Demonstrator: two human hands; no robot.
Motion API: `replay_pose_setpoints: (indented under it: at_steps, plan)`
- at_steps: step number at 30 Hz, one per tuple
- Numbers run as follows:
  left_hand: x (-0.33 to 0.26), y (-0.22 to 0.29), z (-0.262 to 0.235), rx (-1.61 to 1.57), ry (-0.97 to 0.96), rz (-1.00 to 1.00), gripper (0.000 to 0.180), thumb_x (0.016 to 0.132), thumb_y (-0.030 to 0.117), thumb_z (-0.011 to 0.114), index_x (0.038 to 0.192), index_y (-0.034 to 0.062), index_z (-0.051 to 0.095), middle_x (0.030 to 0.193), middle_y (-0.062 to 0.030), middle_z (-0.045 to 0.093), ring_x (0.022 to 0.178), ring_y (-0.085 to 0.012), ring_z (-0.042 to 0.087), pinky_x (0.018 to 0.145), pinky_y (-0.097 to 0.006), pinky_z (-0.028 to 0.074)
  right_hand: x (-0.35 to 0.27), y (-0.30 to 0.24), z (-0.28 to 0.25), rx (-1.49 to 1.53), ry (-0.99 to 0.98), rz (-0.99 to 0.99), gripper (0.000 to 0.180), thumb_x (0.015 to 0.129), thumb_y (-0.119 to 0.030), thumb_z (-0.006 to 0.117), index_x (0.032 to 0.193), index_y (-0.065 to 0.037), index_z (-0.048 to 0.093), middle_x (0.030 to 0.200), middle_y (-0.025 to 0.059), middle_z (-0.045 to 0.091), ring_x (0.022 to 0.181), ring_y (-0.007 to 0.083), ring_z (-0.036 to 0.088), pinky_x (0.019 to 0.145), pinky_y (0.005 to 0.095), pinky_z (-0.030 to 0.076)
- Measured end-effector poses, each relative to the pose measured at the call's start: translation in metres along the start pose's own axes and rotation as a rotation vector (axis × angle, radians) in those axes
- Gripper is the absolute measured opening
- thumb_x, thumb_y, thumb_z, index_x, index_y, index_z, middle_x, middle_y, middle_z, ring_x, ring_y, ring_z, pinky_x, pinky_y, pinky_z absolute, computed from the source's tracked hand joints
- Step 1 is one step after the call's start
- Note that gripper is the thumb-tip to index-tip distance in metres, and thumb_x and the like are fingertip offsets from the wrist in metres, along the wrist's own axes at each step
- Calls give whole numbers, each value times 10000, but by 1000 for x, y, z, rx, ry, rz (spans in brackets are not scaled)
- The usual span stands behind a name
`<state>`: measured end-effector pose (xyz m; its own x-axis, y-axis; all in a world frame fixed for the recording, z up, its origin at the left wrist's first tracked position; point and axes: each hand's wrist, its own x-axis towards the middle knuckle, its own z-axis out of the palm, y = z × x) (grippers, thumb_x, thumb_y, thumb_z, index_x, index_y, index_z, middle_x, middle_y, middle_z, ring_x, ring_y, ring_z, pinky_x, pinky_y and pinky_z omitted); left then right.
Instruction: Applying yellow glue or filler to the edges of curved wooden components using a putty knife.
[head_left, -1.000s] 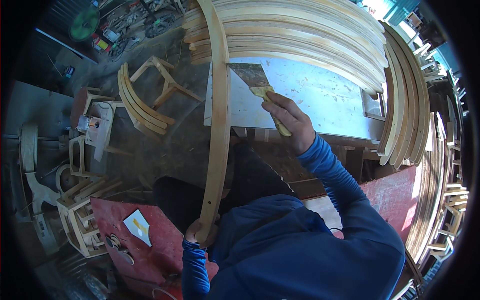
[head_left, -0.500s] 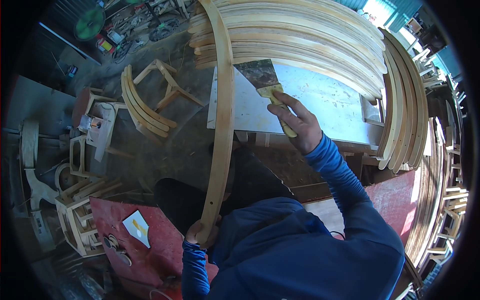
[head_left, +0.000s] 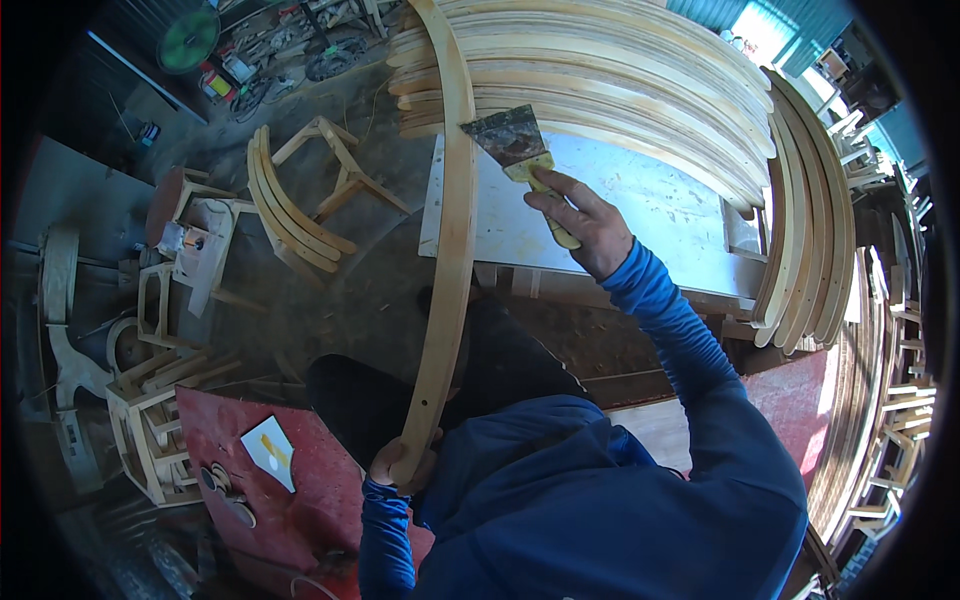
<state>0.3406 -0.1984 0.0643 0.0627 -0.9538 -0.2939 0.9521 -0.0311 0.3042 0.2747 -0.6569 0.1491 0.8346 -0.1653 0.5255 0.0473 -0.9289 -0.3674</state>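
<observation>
A long curved wooden strip (head_left: 452,240) runs from near my body away to the top of the picture. My left hand (head_left: 400,465) is closed round its near end, beside a small dark hole in the wood. In my right hand (head_left: 590,225) is a putty knife (head_left: 508,138), gripped by its yellowish handle, its wide blade stained dark. One blade corner overlaps the strip's right edge; whether it presses on the wood I cannot tell. Behind the knife lies a white tabletop (head_left: 600,190) with smudges.
Many curved strips (head_left: 600,90) are piled at the far side of the white table, and more (head_left: 815,220) hang over its right end. A red board (head_left: 330,450) at lower left carries a white plate with yellow paste (head_left: 268,455). Wooden frames (head_left: 340,170) stand on the floor at left.
My right hand has shifted a little left, bringing the knife blade's corner over the strip's edge. My left hand keeps its hold on the near end.
</observation>
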Motion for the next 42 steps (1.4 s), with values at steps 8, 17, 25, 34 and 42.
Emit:
replay_pose_setpoints:
  at_steps: [8, 17, 25, 34, 42]
  plan:
    - [2, 2, -1, 11, -33, -6, 687, 968, 426, 496, 1434, -61, 363, 576, -65, 535, 341, -89, 431, 321, -183, 346, -17, -20, -23, 229, 33, 44, 454, 799, 102, 668, 1222, -62, 653, 1326, 170, 578, 1153, 359, 622, 985, 375, 531]
    - [1, 0, 2, -37, 17, -15, 674, 968, 415, 521, 1420, -61, 370, 604, -76, 549, 359, -90, 457, 337, -186, 370, -28, -12, 18, 199, 92, 41, 482, 832, 86, 646, 1289, -61, 606, 1357, 200, 545, 1154, 372, 618, 966, 378, 531]
    - [3, 3, -10, 38, -120, -29, 678, 998, 440, 464, 1493, 2, 312, 651, -96, 548, 362, -104, 464, 351, -193, 386, -19, -20, -26, 141, 97, 78, 475, 756, 86, 688, 1204, -69, 680, 1366, 181, 551, 1168, 359, 617, 964, 386, 541]
    - [2, 4, -2, 139, -30, -20, 678, 981, 447, 499, 1452, -20, 359, 639, -93, 536, 345, -103, 440, 330, -200, 364, 18, 13, -38, -199, -78, -256, 473, 727, 71, 699, 1178, -72, 687, 1366, 164, 552, 1208, 333, 590, 986, 378, 540]
    - [0, 2, -10, 36, -66, -20, 684, 987, 442, 492, 1462, -27, 340, 652, -101, 531, 345, -105, 438, 324, -204, 366, -2, -4, 5, 164, 356, 103, 335, 869, 65, 665, 1189, -35, 670, 1249, 198, 616, 1114, 318, 637, 935, 322, 510]
